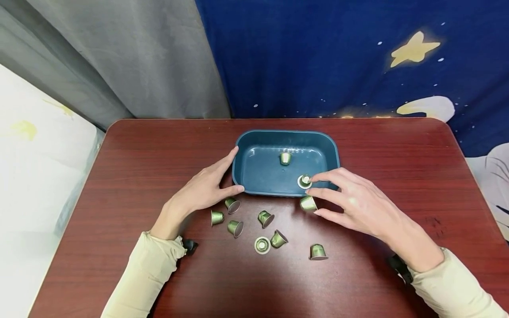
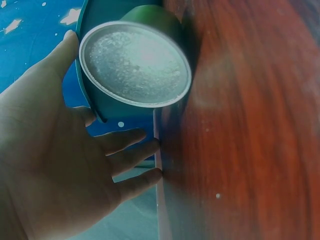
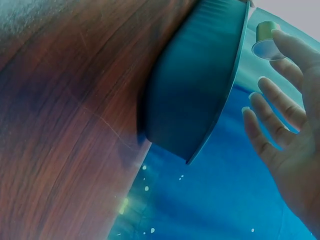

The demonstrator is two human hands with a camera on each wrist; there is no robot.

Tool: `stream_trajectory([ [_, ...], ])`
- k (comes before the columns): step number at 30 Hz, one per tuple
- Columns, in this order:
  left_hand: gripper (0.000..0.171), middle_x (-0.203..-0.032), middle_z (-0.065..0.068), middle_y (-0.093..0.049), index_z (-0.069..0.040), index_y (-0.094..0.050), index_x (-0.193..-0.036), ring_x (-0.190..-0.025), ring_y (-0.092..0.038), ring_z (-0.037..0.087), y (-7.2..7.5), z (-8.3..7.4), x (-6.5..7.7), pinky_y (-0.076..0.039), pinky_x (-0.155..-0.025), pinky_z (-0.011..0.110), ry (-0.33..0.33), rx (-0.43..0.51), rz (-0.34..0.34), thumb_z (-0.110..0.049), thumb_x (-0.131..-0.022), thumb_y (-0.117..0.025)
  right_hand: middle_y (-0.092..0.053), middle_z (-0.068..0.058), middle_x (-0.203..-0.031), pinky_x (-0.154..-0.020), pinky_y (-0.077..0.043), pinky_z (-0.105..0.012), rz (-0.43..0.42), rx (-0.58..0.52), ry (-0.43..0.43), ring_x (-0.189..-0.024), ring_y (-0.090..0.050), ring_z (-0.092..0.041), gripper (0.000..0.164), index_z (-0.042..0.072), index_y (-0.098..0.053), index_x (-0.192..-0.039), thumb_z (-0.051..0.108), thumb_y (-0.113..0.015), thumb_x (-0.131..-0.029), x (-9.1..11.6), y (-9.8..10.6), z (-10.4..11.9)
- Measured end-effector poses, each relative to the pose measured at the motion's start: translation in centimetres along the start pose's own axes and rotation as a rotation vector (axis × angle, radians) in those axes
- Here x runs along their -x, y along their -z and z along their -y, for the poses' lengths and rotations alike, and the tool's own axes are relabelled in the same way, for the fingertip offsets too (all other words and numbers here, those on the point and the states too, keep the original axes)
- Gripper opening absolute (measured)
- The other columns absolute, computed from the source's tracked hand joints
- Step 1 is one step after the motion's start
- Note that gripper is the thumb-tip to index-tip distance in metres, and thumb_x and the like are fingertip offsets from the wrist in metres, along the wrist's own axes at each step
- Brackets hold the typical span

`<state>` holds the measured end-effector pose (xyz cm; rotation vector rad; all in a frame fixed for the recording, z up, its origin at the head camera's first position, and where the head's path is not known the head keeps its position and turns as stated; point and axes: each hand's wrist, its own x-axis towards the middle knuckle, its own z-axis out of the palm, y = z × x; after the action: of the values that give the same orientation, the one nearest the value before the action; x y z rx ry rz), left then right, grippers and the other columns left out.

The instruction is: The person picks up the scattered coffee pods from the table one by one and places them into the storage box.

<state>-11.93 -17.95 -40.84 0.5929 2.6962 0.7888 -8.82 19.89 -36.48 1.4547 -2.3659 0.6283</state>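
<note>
In the head view, my right hand [image 1: 358, 205] is over the front right corner of a dark blue plastic bin [image 1: 286, 193]. Its thumb and index finger pinch a green coffee capsule [image 1: 308, 204], which also shows between those fingertips in the right wrist view [image 3: 267, 40]; the other fingers are spread. My left hand [image 1: 203, 185] rests against the bin's left side, with extended fingers at the rim and the thumb at the front left corner. Inside the bin are a capsule [image 1: 285, 158] near the back and another capsule [image 1: 305, 181] near the front right.
Several more capsules lie in front of the bin, including a tipped one [image 1: 265, 218], one with its ringed end up [image 1: 262, 245] and one farther right [image 1: 318, 252]. All are on a reddish-brown wooden table [image 1: 397, 150]. Grey and blue curtains [image 1: 310, 57] hang behind its far edge.
</note>
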Motion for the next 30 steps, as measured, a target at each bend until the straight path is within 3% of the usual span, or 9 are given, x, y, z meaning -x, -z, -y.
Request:
stream_trajectory([
  [8, 0.096, -0.164, -0.012, -0.011, -0.041, 0.004, -0.157, -0.148, -0.022, 0.013, -0.3, -0.1, -0.2, -0.027, -0.116, 0.045, -0.009, 0.005, -0.002, -0.074, -0.087, -0.052, -0.062, -0.005, -0.125, -0.091, -0.044, -0.035, 0.015, 0.027, -0.043, -0.109, -0.057, -0.023, 0.043, 0.014, -0.072, -0.120, 0.047, -0.053, -0.100, 0.1, 0.2, -0.7],
  [12, 0.096, -0.164, -0.011, -0.011, -0.040, 0.003, -0.158, -0.148, -0.022, 0.014, -0.3, 0.0, -0.2, -0.028, -0.116, 0.045, -0.018, 0.006, -0.006, -0.074, -0.087, -0.052, -0.062, -0.005, -0.126, -0.093, -0.042, -0.035, 0.019, 0.021, -0.062, -0.110, -0.057, -0.024, 0.036, 0.013, -0.071, -0.120, 0.037, -0.068, -0.093, 0.0, 0.1, -1.2],
  [15, 0.096, -0.164, -0.012, -0.011, -0.041, 0.004, -0.157, -0.148, -0.021, 0.013, -0.2, 0.0, -0.2, -0.027, -0.116, 0.045, -0.013, 0.005, -0.004, -0.074, -0.087, -0.052, -0.061, -0.005, -0.127, -0.093, -0.041, -0.034, 0.027, 0.026, -0.079, -0.111, -0.056, -0.024, 0.040, 0.013, -0.071, -0.120, 0.028, -0.077, -0.084, 0.0, 0.1, -1.5],
  [18, 0.095, -0.164, -0.013, -0.010, -0.041, 0.004, -0.157, -0.148, -0.021, 0.013, -0.1, 0.0, -0.1, -0.027, -0.116, 0.046, -0.008, 0.002, -0.003, -0.074, -0.087, -0.051, -0.061, -0.005, -0.128, -0.093, -0.041, -0.034, 0.029, 0.031, -0.098, -0.112, -0.056, -0.024, 0.042, 0.014, -0.071, -0.120, 0.025, -0.079, -0.081, 0.0, 0.1, -1.8],
  [30, 0.095, -0.164, -0.012, -0.009, -0.042, 0.005, -0.157, -0.149, -0.019, 0.012, -0.2, 0.2, -0.1, -0.026, -0.117, 0.045, -0.005, 0.009, 0.000, -0.074, -0.087, -0.051, -0.059, -0.006, -0.129, -0.096, -0.041, -0.038, 0.062, 0.043, -0.123, -0.115, -0.054, -0.026, 0.038, 0.014, -0.071, -0.120, 0.025, -0.076, -0.084, -0.7, -0.5, -2.8],
])
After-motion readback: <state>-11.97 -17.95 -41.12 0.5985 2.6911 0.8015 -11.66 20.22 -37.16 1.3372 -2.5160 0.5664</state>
